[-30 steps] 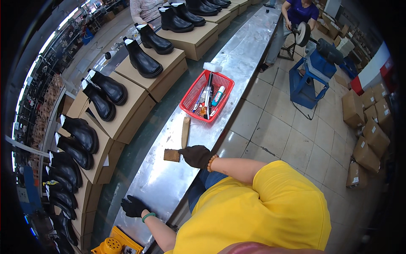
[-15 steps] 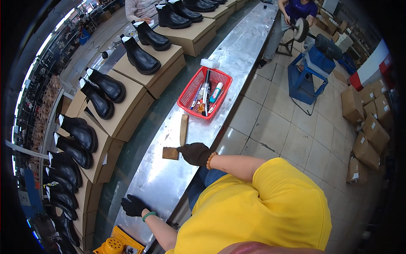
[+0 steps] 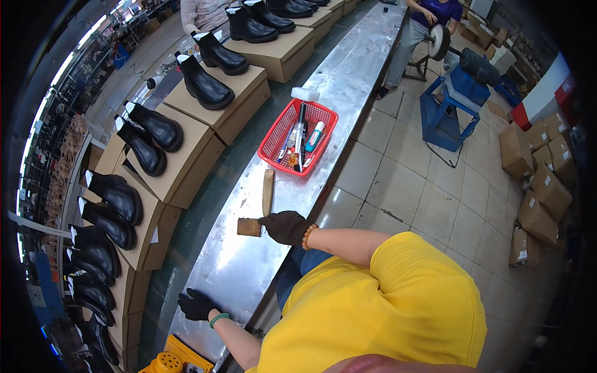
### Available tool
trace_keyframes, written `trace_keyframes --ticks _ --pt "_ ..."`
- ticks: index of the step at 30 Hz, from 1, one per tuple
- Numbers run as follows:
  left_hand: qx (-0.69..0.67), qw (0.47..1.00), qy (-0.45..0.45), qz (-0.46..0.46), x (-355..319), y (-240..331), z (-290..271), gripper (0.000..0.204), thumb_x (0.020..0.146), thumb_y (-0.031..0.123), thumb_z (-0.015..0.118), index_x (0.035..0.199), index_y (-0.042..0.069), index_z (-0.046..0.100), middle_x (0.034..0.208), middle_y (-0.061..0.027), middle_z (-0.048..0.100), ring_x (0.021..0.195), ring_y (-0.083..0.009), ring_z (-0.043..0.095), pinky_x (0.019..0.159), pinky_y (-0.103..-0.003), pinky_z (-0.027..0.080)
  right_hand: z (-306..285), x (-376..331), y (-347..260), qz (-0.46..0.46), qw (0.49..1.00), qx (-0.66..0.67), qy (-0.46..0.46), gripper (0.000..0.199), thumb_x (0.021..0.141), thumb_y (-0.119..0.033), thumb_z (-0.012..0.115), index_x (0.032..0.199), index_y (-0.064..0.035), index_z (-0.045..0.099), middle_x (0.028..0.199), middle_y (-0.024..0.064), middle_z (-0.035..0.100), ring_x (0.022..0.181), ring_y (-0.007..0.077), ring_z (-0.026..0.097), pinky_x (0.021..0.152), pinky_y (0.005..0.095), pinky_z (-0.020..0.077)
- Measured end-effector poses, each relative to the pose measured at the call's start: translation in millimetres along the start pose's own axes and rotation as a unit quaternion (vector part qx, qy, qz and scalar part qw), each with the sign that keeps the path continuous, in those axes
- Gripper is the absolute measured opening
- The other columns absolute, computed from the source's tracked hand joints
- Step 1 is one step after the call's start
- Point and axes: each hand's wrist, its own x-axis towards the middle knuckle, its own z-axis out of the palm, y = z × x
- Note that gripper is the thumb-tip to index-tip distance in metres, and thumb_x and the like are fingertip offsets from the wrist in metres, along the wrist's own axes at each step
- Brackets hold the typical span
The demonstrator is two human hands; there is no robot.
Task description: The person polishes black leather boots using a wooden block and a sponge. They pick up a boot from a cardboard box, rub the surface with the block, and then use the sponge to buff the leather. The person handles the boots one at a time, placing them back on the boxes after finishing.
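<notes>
My left hand, in a black glove, lies on the metal bench with its fingers spread and nothing in it. Farther up the bench, my right hand in a dark glove is curled. Its fingertips reach the right edge of a flat brown block and the near end of a pale wooden stick. Whatever the curled fingers may hold is hidden. Beyond the stick stands a red plastic basket with tubes, a black-handled tool and other small items.
Black ankle boots stand on cardboard boxes in a line left of the bench. A yellow object sits at the bench's near end. To the right are a blue machine stand, cartons and a person near a grinding wheel.
Both my hands stay in place, as do the block, stick and basket. The whole view shifts slightly. The person at the far right has moved an arm.
</notes>
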Motion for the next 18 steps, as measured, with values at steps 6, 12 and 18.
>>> trace_keyframes --ticks 6,12,18 --pt "0.006 1.0 0.026 0.015 -1 2 3 0.05 0.092 0.049 0.042 0.125 0.015 0.058 0.129 -0.0089 0.056 0.115 -0.0257 0.054 0.089 -0.045 0.04 -4 -2 3 -0.001 1.0 0.005 0.007 0.025 0.085 -0.015 0.052 0.108 -0.0115 0.06 0.074 0.0102 0.063 0.065 0.0277 0.063 0.057 0.0424 0.0505" --pt "-0.057 0.988 0.134 0.053 -6 0 23 0.047 0.091 0.044 0.046 0.119 0.009 0.058 0.119 -0.0116 0.06 0.107 -0.0315 0.054 0.089 -0.047 0.038 11 6 15 0.002 0.999 0.025 0.02 0.026 0.085 -0.013 0.047 0.105 -0.0108 0.063 0.072 0.0134 0.065 0.064 0.0299 0.064 0.059 0.0446 0.0504" --pt "-0.194 0.964 0.18 0.026 -13 49 12 0.031 0.082 0.033 0.059 0.107 0.014 0.059 0.111 -0.0103 0.058 0.109 -0.0301 0.05 0.096 -0.049 0.031 0 13 40 -0.038 0.997 0.013 0.073 0.025 0.081 -0.008 0.054 0.103 -0.0078 0.066 0.084 0.013 0.068 0.071 0.0303 0.065 0.063 0.0396 0.0519"
